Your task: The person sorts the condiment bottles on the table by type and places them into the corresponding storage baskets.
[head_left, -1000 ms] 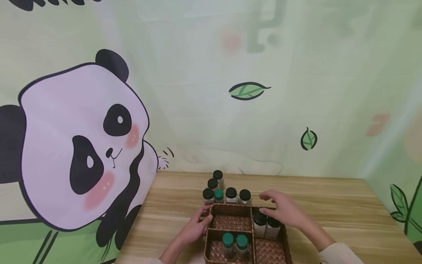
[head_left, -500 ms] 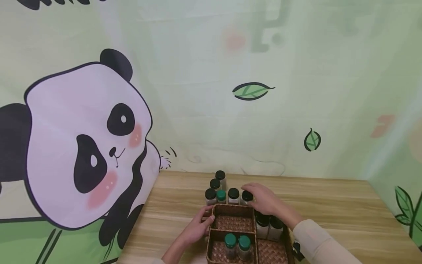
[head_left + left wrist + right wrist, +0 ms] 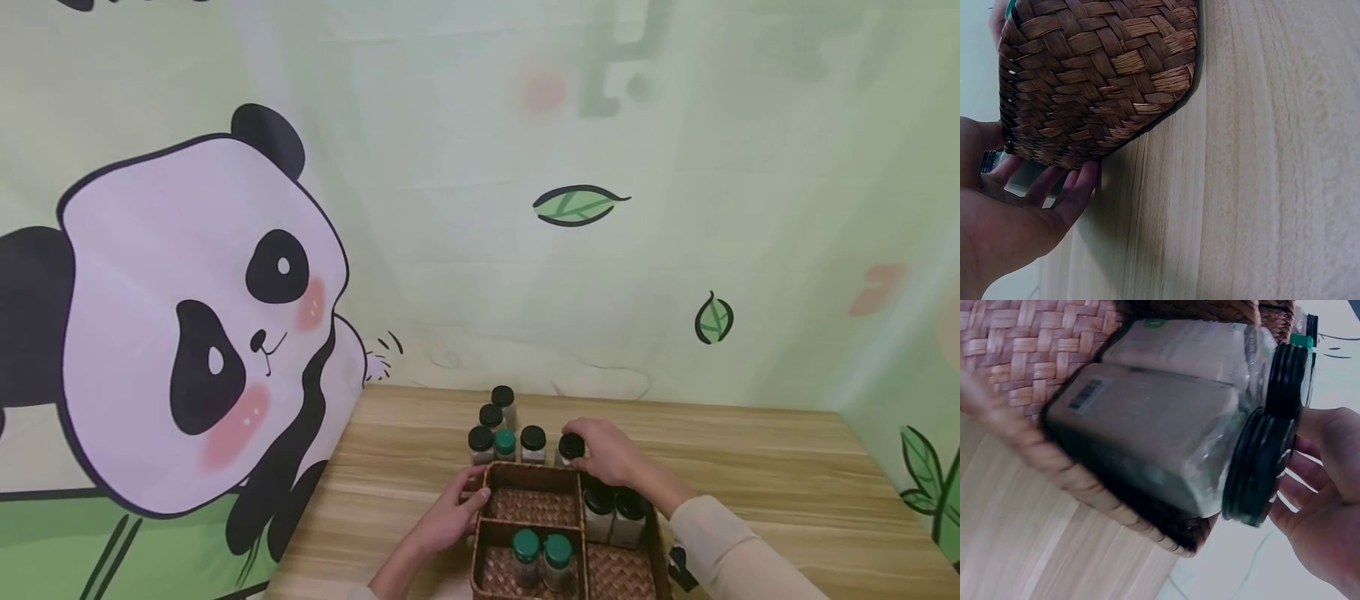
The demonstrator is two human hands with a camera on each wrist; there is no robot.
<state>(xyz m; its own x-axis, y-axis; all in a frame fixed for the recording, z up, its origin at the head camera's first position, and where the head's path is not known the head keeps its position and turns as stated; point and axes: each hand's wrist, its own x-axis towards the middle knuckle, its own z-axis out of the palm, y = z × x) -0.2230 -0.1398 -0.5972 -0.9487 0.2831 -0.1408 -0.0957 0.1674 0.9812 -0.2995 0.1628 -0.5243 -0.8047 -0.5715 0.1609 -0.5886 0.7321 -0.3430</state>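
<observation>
A woven basket (image 3: 529,523) with compartments stands on the wooden table. My left hand (image 3: 450,515) grips its back left corner, thumb at the rim and fingers against the outer wall, as the left wrist view shows on the basket wall (image 3: 1104,81). Behind the basket, my right hand (image 3: 611,454) pinches the black lid of a spice jar (image 3: 571,446); the lower part is hidden by the basket rim. Two larger black-lidded jars (image 3: 628,518) stand in the right compartment, and two green-lidded jars (image 3: 527,557) in the front left one. The held jar is hidden in the right wrist view.
Left of the held jar stand another black-lidded jar (image 3: 533,442), a green-lidded jar (image 3: 505,443) and several more with black lids (image 3: 481,439). A dark object (image 3: 681,570) lies beside the basket's right side. A panda-printed backdrop (image 3: 450,208) rises behind the table (image 3: 757,467).
My right hand has moved left and down from above the basket's right compartment to the jar behind it, taken its lid, and shifted it slightly right. My left hand stays at the basket corner.
</observation>
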